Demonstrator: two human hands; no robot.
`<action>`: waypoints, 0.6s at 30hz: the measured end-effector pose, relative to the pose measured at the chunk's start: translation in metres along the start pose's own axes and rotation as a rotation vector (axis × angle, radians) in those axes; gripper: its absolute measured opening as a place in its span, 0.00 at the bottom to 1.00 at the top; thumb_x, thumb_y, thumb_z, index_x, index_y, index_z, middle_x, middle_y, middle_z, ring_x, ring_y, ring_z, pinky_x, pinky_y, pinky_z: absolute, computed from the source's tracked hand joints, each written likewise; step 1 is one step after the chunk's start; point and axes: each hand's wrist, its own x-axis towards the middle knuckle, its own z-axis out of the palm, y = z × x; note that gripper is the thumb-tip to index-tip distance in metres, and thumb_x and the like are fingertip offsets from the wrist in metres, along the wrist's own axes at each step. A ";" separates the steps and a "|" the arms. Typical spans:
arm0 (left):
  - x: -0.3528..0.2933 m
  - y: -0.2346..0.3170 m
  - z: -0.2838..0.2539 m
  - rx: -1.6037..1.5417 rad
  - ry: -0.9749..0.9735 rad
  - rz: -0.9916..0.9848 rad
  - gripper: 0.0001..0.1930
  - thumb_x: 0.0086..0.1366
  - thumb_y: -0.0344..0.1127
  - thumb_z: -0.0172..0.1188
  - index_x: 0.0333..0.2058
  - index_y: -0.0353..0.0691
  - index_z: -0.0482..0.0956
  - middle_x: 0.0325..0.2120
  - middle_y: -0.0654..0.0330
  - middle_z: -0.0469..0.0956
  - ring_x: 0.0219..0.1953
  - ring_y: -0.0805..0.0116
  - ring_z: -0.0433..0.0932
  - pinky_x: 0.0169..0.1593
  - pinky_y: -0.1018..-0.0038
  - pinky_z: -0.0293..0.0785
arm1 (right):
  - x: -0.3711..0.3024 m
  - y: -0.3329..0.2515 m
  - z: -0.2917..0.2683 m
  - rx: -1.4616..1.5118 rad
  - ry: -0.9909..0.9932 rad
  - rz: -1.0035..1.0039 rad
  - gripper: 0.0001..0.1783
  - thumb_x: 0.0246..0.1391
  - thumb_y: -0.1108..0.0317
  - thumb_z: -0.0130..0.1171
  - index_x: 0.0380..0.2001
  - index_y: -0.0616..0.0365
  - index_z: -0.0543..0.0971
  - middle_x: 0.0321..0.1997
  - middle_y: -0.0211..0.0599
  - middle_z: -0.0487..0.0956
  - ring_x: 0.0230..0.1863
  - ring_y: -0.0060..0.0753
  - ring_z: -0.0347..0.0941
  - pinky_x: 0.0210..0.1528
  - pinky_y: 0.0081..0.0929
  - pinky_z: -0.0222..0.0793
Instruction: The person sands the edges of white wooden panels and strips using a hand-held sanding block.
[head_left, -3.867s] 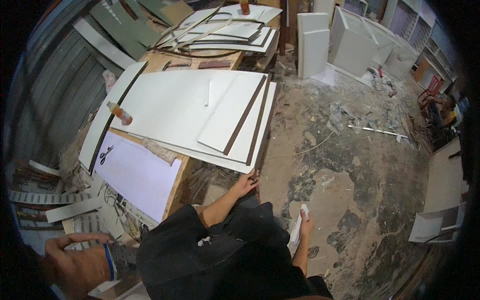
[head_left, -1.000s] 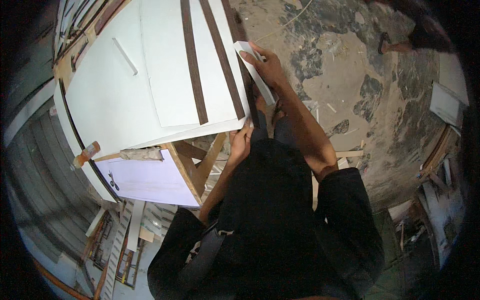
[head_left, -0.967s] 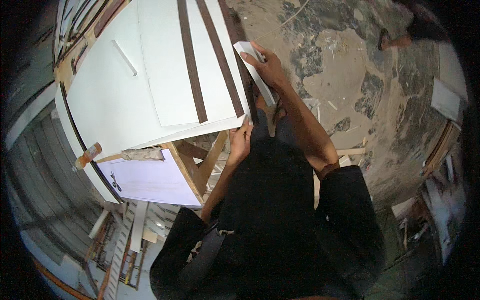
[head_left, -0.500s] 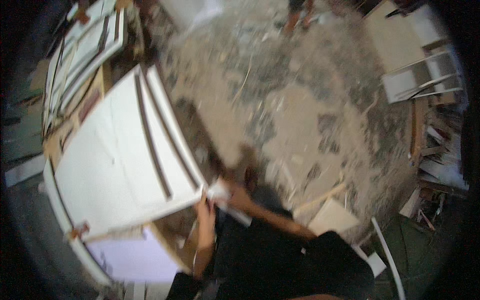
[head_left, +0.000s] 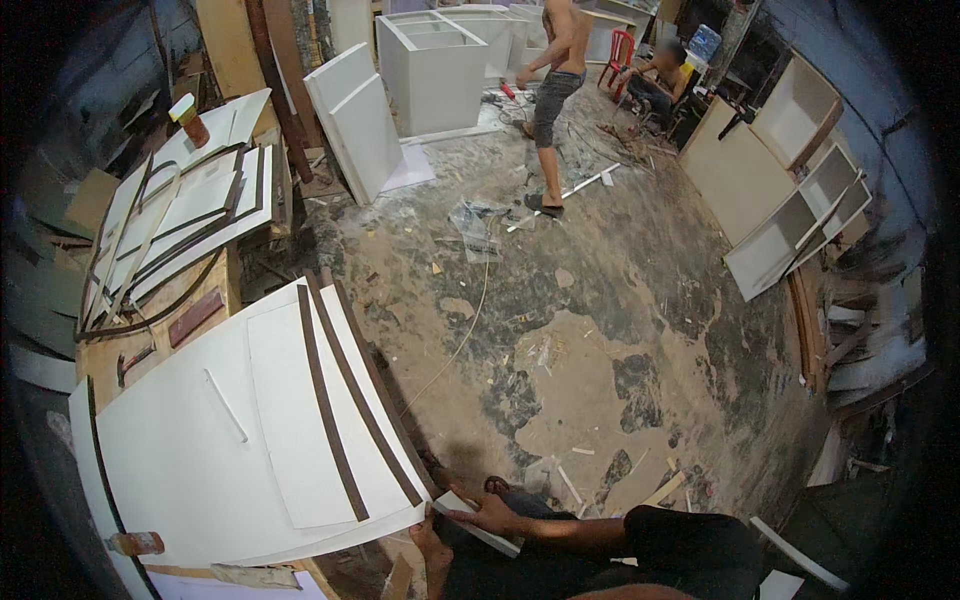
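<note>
Large white panels (head_left: 200,440) lie stacked at my left, the upper ones edged with dark brown strips (head_left: 333,430). At their near right corner, my left hand (head_left: 432,548) is closed with its fingertips against the panel edge; part of its grip is hidden. Just right of that corner, my right hand (head_left: 490,514) is closed round a narrow white board piece (head_left: 495,540), fingers over its upper side. This piece sits close in front of my body, one end near the panel corner.
A hammer (head_left: 133,364), a dark red block (head_left: 196,318) and a jar (head_left: 136,543) rest around the panels. More edged sheets (head_left: 190,220) lie beyond. White cabinets (head_left: 435,80) stand at the back, near a standing person (head_left: 555,90) and a seated person (head_left: 655,85). Offcuts (head_left: 665,488) litter the floor.
The view has swung up toward the back of the room, so panels and hands appear lower. Both hands stay by the panel corner, and the white board piece shows more plainly.
</note>
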 end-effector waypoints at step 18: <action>0.028 -0.023 0.000 -0.300 -0.184 -0.115 0.25 0.66 0.36 0.52 0.58 0.30 0.59 0.61 0.49 0.55 0.64 0.59 0.53 0.68 0.61 0.44 | -0.026 0.088 -0.054 0.032 0.303 0.029 0.38 0.51 0.41 0.56 0.59 0.53 0.64 0.62 0.47 0.62 0.62 0.48 0.59 0.62 0.38 0.55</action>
